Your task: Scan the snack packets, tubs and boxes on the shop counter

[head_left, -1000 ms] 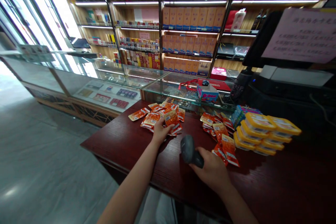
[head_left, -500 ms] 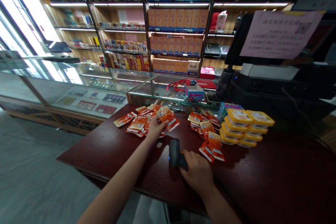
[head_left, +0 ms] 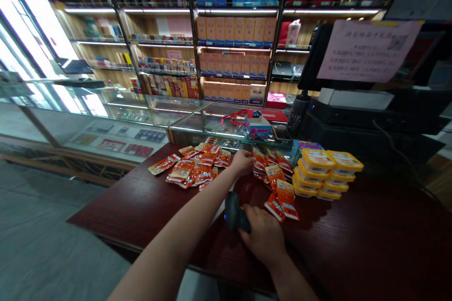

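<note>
My left hand (head_left: 242, 162) reaches across the counter, its fingers closed at the left edge of an orange foil packet (head_left: 259, 160) at the back of the right-hand pile. The grip is partly hidden. In my right hand (head_left: 264, 233) is a dark handheld barcode scanner (head_left: 233, 211), its head pointing up and left beneath my left forearm. Several more orange packets (head_left: 181, 169) lie in a loose pile to the left. The right-hand pile has packets (head_left: 286, 197) spreading toward me.
Yellow-lidded tubs (head_left: 318, 160) are stacked right of the packets, with colourful boxes (head_left: 303, 146) behind them. A monitor with a pink notice (head_left: 367, 51) stands back right. Behind the dark wooden counter (head_left: 123, 211) are a glass display case (head_left: 190, 120) and stocked shelves.
My left hand has moved right from the left pile to the right pile. A packet it was touching now lies in the left pile. My right hand still holds the scanner.
</note>
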A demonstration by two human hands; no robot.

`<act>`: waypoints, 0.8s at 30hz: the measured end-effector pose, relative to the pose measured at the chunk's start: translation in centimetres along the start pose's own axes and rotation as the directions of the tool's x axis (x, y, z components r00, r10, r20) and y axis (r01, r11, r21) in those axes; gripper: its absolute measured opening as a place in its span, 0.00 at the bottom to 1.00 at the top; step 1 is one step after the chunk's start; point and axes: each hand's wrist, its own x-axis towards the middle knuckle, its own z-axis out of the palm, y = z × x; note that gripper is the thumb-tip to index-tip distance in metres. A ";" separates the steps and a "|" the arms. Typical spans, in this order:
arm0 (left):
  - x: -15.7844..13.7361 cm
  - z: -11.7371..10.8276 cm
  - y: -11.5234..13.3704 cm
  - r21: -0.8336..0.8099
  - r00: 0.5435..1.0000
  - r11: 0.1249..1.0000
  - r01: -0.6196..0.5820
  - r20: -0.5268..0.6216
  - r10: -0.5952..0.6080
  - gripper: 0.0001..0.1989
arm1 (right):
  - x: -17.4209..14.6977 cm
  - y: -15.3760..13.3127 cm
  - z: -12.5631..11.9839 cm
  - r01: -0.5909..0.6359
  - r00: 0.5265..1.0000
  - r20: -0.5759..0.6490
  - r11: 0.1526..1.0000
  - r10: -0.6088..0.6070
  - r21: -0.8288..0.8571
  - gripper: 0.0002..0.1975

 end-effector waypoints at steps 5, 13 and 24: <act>0.8 1.3 0.6 0.203 0.999 0.978 -0.040 0.020 0.036 0.07 | 0.1 0.1 0.0 -0.002 1.000 0.007 1.000 0.002 0.013 0.20; 0.5 1.2 0.9 0.464 0.999 0.885 -0.036 0.043 0.018 0.11 | -0.2 0.2 -0.2 0.034 0.999 0.001 0.999 -0.034 0.032 0.21; -5.7 -8.2 -3.2 0.593 0.861 0.802 -0.074 -0.368 0.351 0.14 | -0.4 0.6 0.6 0.051 0.998 -0.030 0.999 -0.050 0.011 0.17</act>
